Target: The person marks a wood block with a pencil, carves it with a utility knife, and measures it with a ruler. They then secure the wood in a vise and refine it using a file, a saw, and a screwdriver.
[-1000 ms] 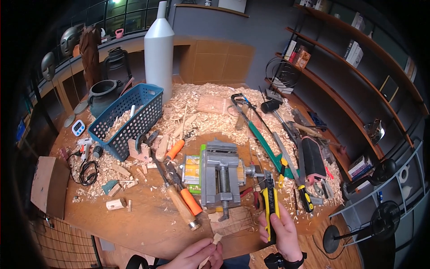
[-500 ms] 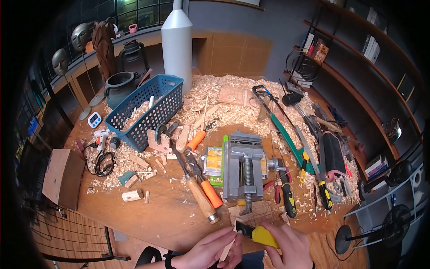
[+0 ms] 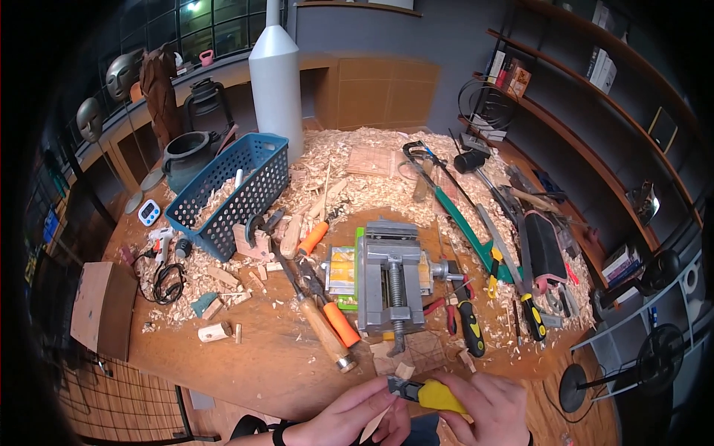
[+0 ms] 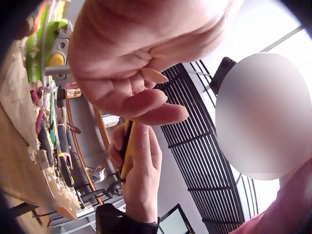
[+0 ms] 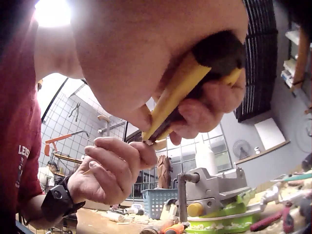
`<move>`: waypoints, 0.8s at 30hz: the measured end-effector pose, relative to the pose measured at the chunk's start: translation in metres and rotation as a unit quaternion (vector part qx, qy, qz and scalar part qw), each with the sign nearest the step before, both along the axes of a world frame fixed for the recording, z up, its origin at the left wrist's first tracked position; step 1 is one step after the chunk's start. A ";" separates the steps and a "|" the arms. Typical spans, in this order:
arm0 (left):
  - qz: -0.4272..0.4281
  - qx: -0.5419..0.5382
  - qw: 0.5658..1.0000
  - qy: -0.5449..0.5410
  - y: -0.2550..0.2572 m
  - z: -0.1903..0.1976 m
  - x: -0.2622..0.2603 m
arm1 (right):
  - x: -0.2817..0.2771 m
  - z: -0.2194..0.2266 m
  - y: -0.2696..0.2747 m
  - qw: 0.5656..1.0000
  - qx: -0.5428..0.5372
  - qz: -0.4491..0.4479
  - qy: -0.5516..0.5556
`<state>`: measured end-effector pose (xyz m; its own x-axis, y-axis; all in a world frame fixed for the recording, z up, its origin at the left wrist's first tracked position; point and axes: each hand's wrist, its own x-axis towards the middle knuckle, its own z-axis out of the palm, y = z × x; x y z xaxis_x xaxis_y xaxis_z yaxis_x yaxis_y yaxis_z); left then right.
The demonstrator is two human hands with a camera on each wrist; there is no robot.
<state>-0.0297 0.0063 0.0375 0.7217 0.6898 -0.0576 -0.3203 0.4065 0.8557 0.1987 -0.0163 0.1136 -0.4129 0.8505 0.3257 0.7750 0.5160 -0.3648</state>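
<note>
At the table's front edge, my left hand grips a small carved wooden stick; its blocky end sticks up past the fingers. A pointed tip of the stick pokes out of the curled palm in the left wrist view. My right hand is wrapped round a yellow and black utility knife. The knife's front end lies against the stick, close by the left fingertips. In the right wrist view the utility knife slants down to the left fingers, which hide most of the stick.
A grey vise stands just beyond the hands. Left of it lie a wooden-handled chisel and an orange-handled tool. A blue basket holds shavings. At right are a green hacksaw and a yellow-black handled file.
My right hand has brought the utility knife from upright at the right down to the stick in my left hand. Since half a second ago, the stick's blocky end shows more above the knife.
</note>
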 end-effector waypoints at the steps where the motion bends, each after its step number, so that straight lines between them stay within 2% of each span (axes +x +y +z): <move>1: -0.001 0.000 1.000 0.000 0.000 0.001 0.000 | 0.001 0.000 0.000 1.000 0.000 -0.001 0.000; 10: -0.028 0.037 0.998 0.032 0.006 0.018 0.005 | 0.011 0.011 0.000 1.000 0.022 -0.007 0.003; 13: -0.038 0.032 0.999 0.004 0.007 0.021 0.007 | 0.033 0.004 0.018 0.998 -0.029 -0.002 -0.056; 15: -0.067 0.059 0.995 0.037 0.003 0.027 0.007 | 0.055 -0.020 0.042 0.974 0.121 -0.192 -0.029; 16: -0.068 0.018 0.997 0.005 0.003 0.024 0.008 | 0.059 -0.019 0.039 0.972 0.128 -0.195 -0.029; 18: -0.032 0.017 0.999 0.024 0.010 0.026 0.011 | 0.060 -0.017 0.036 0.975 0.135 -0.174 -0.021; 19: 0.000 0.004 0.999 0.047 0.010 0.025 0.012 | 0.055 -0.016 0.026 0.985 0.111 -0.129 0.000; 21: -0.008 0.037 0.998 0.049 0.014 0.020 0.014 | 0.039 -0.012 0.014 0.998 0.049 -0.049 0.003; 24: 0.002 0.036 0.997 0.069 0.013 0.028 0.019 | 0.019 -0.001 0.003 0.998 0.052 -0.014 0.021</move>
<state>-0.0109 0.0189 0.0652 0.7070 0.6991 -0.1069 -0.1986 0.3413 0.9188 0.2179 -0.0132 0.1126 -0.3727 0.8221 0.4304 0.7749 0.5309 -0.3430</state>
